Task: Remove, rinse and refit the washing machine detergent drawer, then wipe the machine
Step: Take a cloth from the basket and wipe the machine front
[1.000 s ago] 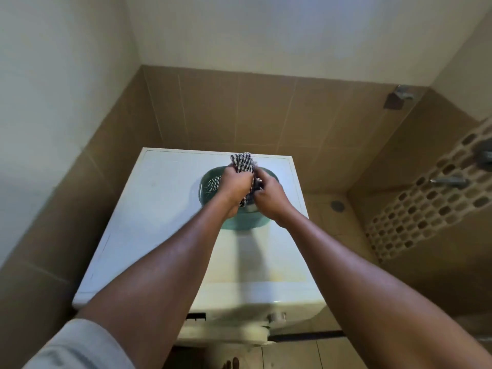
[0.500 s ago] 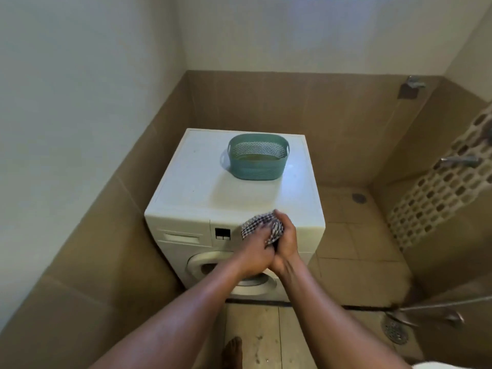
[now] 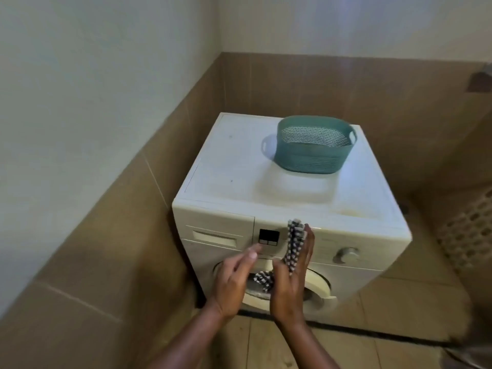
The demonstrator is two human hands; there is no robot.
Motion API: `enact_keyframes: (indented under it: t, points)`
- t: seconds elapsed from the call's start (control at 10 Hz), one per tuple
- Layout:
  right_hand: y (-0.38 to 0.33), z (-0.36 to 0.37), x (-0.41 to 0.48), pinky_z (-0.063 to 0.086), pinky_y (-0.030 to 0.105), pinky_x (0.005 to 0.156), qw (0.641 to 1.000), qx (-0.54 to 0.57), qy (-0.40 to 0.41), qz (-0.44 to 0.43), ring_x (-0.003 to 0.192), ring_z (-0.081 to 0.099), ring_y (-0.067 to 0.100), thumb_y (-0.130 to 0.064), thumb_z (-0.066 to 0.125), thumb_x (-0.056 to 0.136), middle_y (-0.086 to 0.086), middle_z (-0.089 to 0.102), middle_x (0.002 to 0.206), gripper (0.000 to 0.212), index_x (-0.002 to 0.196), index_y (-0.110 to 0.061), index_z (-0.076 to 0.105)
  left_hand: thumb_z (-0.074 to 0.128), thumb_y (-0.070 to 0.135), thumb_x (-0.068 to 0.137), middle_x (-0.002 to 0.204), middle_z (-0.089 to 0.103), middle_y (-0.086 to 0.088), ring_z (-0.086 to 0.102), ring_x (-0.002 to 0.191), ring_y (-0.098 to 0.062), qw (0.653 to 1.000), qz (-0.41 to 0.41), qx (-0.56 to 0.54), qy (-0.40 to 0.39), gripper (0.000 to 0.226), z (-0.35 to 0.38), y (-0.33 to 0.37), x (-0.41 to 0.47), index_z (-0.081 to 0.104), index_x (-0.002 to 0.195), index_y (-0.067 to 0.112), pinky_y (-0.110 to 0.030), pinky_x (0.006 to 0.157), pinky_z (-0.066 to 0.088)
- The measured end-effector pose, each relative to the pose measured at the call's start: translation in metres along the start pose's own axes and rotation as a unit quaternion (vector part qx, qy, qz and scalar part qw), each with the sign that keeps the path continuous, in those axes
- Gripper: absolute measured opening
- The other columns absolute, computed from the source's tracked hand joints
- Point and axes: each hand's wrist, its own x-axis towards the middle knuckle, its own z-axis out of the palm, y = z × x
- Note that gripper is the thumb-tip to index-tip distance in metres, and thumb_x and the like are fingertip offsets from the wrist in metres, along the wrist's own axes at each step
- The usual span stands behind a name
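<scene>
A white front-loading washing machine (image 3: 239,182) stands in the tiled corner. Its detergent drawer (image 3: 215,235) sits shut at the upper left of the front panel, left of a small dark display (image 3: 269,237). A black-and-white checked cloth (image 3: 292,243) lies flat against my right hand (image 3: 291,283), which is raised in front of the control panel with fingers straight. One end of the cloth hangs between my palms. My left hand (image 3: 234,280) is beside it, fingers spread, touching the cloth's lower end. Both hands hover in front of the round door (image 3: 316,288).
A teal perforated basket (image 3: 314,158) sits on the back right of the machine's top. A round dial (image 3: 347,254) is on the panel's right. Brown tiled walls close in at left and behind. A perforated screen (image 3: 468,235) stands at right.
My hands came back from the basket on top down to the front panel with the cloth. The cloth went from bunched between both hands to stretched flat along my right hand.
</scene>
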Motion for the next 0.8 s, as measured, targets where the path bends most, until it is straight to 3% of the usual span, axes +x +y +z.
enact_keyframes:
  t: [0.1,0.2,0.3,0.4,0.5,0.6,0.7,0.8]
  points:
    - [0.06,0.048,0.018,0.008,0.053,0.122,0.963,-0.159,0.0,-0.216,0.152,-0.001,0.033,-0.026,0.042,0.094,0.012,0.001,0.165,0.074,0.156,-0.014,0.005,0.048,0.038,0.097,0.123,0.067,0.021,0.057,0.123,-0.002,0.99,0.138,0.025,0.007,0.031,-0.029,-0.03,0.04,0.063,0.123,0.035,-0.014,0.099,0.043]
    - [0.119,0.089,0.044,0.005,0.062,0.118,0.903,-0.302,0.059,-0.301,0.15,-0.005,0.04,-0.035,0.042,0.097,0.012,-0.009,0.164,0.079,0.156,-0.014,-0.006,0.056,0.038,0.091,0.121,0.068,0.01,0.058,0.119,-0.008,0.945,0.285,0.152,0.054,0.039,-0.045,-0.056,0.081,0.066,0.126,0.024,-0.032,0.101,0.049]
    - [0.153,0.122,0.065,0.0,0.059,0.119,0.836,-0.432,0.172,-0.291,0.148,-0.016,0.035,-0.049,0.037,0.096,0.007,-0.024,0.161,0.085,0.155,-0.015,-0.014,0.063,0.031,0.086,0.124,0.064,0.001,0.053,0.12,-0.011,0.862,0.4,0.279,0.135,0.048,-0.05,-0.088,0.108,0.062,0.129,0.011,-0.036,0.103,0.046]
    - [0.154,0.15,0.073,-0.001,0.058,0.119,0.814,-0.439,0.248,-0.289,0.148,-0.016,0.035,-0.053,0.02,0.097,0.01,-0.025,0.159,0.076,0.155,-0.016,-0.012,0.063,0.032,0.086,0.131,0.059,-0.002,0.049,0.124,-0.015,0.8,0.466,0.305,0.225,0.052,-0.058,-0.112,0.126,0.056,0.133,0.012,-0.036,0.108,0.039]
    - [0.15,0.173,0.071,0.006,0.058,0.119,0.799,-0.408,0.241,-0.371,0.149,0.001,0.04,-0.051,0.022,0.096,0.019,-0.001,0.163,0.074,0.155,-0.013,-0.001,0.058,0.036,0.088,0.139,0.055,-0.004,0.045,0.133,-0.018,0.759,0.504,0.29,0.292,0.054,-0.074,-0.122,0.135,0.053,0.137,0.014,-0.045,0.112,0.033]
    - [0.148,0.207,0.074,0.002,0.051,0.122,0.757,-0.41,0.171,-0.478,0.151,0.004,0.034,-0.047,0.022,0.096,0.013,-0.002,0.163,0.074,0.153,-0.014,-0.011,0.052,0.039,0.091,0.146,0.051,-0.004,0.041,0.138,-0.022,0.735,0.496,0.302,0.351,0.053,-0.101,-0.123,0.135,0.052,0.139,0.017,-0.047,0.116,0.028]
    - [0.18,0.247,0.102,-0.018,0.027,0.119,0.794,-0.389,0.155,-0.44,0.147,-0.016,0.001,-0.04,0.002,0.105,0.005,-0.023,0.161,0.061,0.152,-0.008,-0.018,0.047,0.041,0.094,0.141,0.057,-0.003,0.045,0.135,-0.022,0.744,0.464,0.297,0.378,0.049,-0.127,-0.123,0.133,0.058,0.135,0.016,-0.048,0.115,0.03]
    - [0.189,0.253,0.084,-0.007,0.032,0.123,0.782,-0.352,0.016,-0.513,0.151,-0.008,0.009,-0.032,0.017,0.106,0.02,-0.006,0.163,0.06,0.155,-0.006,-0.004,0.044,0.039,0.096,0.135,0.061,-0.004,0.05,0.127,-0.021,0.768,0.443,0.277,0.371,0.046,-0.145,-0.129,0.128,0.061,0.13,0.013,-0.046,0.111,0.037]
